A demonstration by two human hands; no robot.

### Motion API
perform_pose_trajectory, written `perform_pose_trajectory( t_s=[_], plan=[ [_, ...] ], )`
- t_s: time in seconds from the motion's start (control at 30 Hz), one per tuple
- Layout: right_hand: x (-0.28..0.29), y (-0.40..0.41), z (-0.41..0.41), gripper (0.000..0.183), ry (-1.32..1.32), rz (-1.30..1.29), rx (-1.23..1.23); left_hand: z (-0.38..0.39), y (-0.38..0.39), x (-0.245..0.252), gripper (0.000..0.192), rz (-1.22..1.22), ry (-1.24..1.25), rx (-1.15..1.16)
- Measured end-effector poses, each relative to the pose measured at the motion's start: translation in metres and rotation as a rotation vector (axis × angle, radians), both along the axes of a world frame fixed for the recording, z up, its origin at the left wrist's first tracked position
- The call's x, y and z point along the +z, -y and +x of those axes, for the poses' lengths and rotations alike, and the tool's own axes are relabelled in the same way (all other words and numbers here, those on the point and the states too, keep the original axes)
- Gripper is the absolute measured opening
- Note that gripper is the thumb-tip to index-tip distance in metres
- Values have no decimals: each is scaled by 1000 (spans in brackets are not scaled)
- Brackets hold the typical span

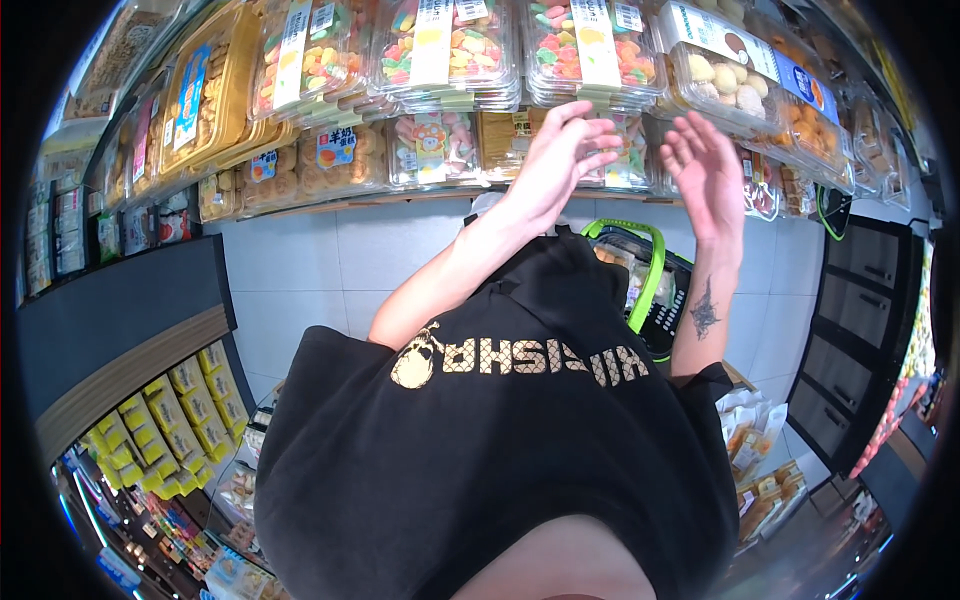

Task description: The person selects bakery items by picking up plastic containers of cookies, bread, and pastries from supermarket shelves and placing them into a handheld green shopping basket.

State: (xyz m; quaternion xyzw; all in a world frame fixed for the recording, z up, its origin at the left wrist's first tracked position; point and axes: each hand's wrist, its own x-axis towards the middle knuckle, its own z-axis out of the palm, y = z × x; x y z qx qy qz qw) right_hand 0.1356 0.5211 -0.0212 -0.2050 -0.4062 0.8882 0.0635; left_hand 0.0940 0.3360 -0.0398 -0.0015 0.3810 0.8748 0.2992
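My left hand [559, 161] is held out over the shelf edge with its fingers apart and nothing in it. Behind it, partly hidden, is a clear box of pastel sweets [626, 150]. To its right my right hand [705, 169] is raised, empty, with its fingers loosely spread. Just above both hands, stacked clear plastic boxes of colourful gummy candy [555, 67] sit on the display. A clear box of pale round sweets [727, 82] lies above my right hand. I cannot tell whether either hand touches a box.
A black shopping basket with a green handle [652, 277] stands on the tiled floor [289, 255], with packages inside. Cake boxes [341, 157] fill the lower shelf; boxed biscuits [214, 90] are at left. Yellow packets [169, 412] hang at lower left. A dark drawer cabinet [847, 337] is at right.
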Motion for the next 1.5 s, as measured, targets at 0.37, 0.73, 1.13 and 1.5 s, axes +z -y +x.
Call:
perform_pose_trajectory(
  t_s=[0.37,0.73,1.13,1.5],
  plan=[
    [-26,24,-26,36,-124,-459,179,-34,37,-3,39,366,330,30],
    [-24,40,20,36,-17,-344,217,0,57,-9,26,40,54,136],
    [-19,45,49,61,44,86,396,50,108,-16,35,-136,98,-170],
    [-13,44,67,70,-2,205,448,40,103,-9,51,-391,-182,-417]
  ],
)
